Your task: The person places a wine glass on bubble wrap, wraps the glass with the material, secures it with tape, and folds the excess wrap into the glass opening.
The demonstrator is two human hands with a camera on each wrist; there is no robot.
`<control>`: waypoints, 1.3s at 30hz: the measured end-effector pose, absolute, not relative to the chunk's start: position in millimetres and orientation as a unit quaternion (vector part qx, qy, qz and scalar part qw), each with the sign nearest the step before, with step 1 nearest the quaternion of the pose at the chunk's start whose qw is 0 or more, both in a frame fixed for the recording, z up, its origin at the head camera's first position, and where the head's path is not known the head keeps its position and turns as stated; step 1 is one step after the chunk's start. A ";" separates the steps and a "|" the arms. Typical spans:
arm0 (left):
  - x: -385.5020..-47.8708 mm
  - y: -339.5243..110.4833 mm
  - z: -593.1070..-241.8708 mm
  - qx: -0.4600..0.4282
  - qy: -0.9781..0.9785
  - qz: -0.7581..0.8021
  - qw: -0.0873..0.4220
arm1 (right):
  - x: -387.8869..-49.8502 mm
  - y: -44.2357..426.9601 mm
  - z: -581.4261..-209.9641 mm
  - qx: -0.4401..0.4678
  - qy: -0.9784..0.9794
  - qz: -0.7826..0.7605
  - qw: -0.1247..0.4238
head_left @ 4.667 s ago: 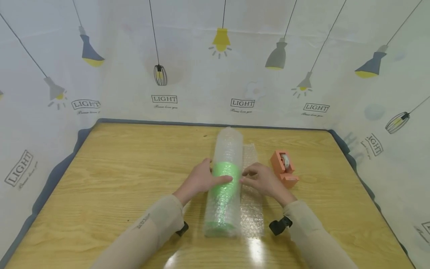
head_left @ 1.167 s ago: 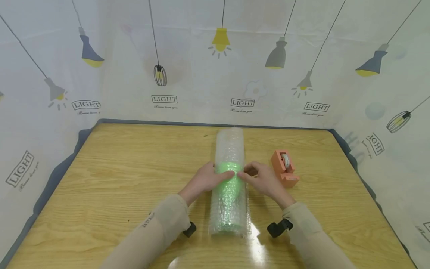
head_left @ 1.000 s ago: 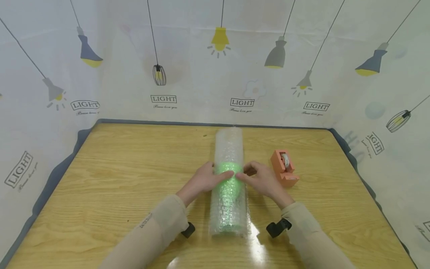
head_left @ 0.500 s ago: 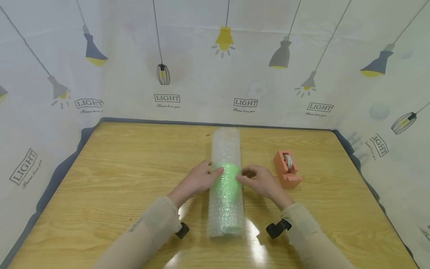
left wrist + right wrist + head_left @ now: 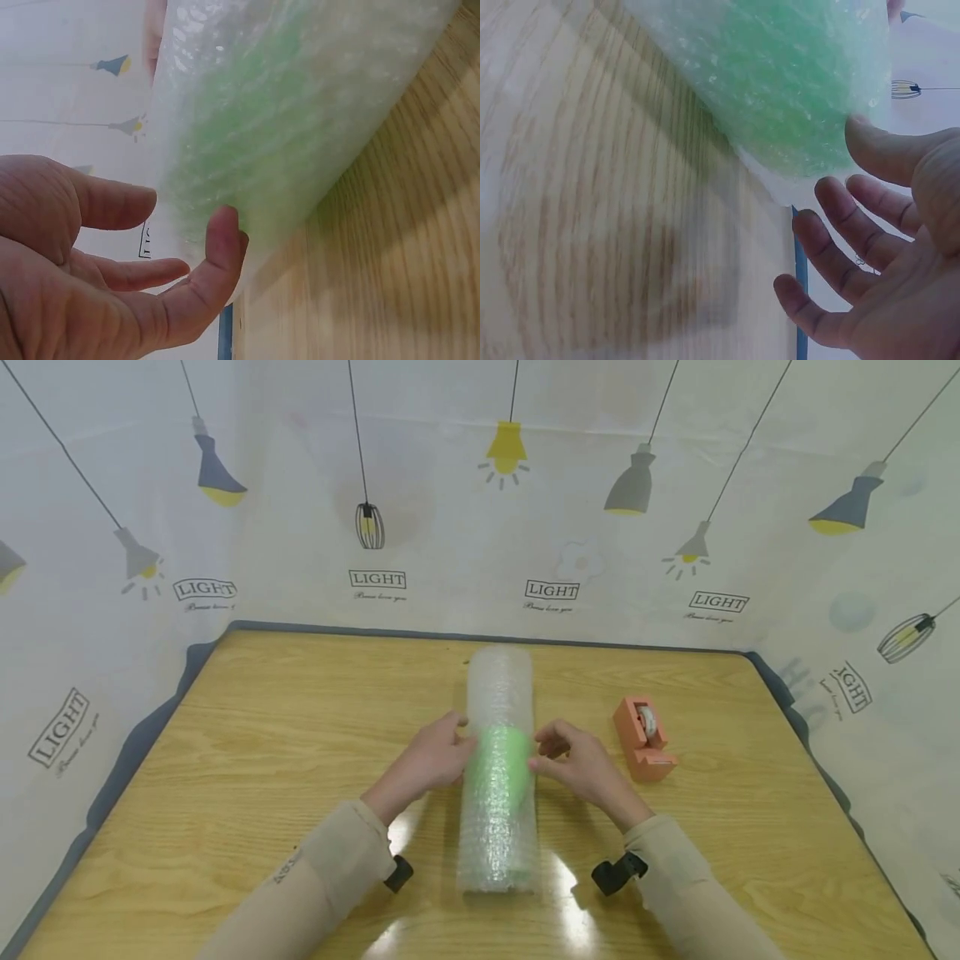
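Note:
A long roll of clear bubble wrap lies on the table, pointing away from me, with something green showing through its layers. At the roll's left side is my left hand; in the left wrist view its bent forefinger lies against the wrap and the thumb is near the surface. My right hand is on the opposite side, its thumb touching the wrap and the other fingers loosely spread, as the right wrist view shows. The kind of green object is hidden by the wrap.
An orange tape dispenser with a roll of tape stands right of my right hand. The wooden table ends at a white cloth backdrop printed with lamps, which rises behind it and at both sides.
The loose flap of bubble wrap right of the roll is now wound in. Over the last second the roll has turned and shifted slightly left, and my thumbs have moved apart toward its sides.

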State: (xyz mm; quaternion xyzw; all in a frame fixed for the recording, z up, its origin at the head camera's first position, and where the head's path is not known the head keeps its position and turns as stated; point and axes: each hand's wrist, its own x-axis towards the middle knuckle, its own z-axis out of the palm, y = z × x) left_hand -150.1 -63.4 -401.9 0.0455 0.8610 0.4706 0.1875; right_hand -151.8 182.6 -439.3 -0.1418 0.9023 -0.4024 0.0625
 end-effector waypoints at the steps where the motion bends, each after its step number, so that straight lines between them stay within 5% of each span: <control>1: -150.0 -63.4 -401.6 0.048 0.861 0.470 0.187 | -151.3 182.6 -439.1 -0.146 0.901 -0.405 0.059; 11: -153.4 -55.8 -406.7 0.045 0.874 0.450 0.179 | -147.0 188.4 -431.2 -0.161 0.901 -0.398 0.062; 25: -158.3 -40.3 -419.2 0.025 0.878 0.441 0.184 | -146.3 188.5 -416.4 -0.093 0.897 -0.396 0.175; 39: -157.9 -40.1 -425.7 0.043 0.856 0.473 0.201 | -146.4 190.6 -425.5 -0.087 0.882 -0.423 0.187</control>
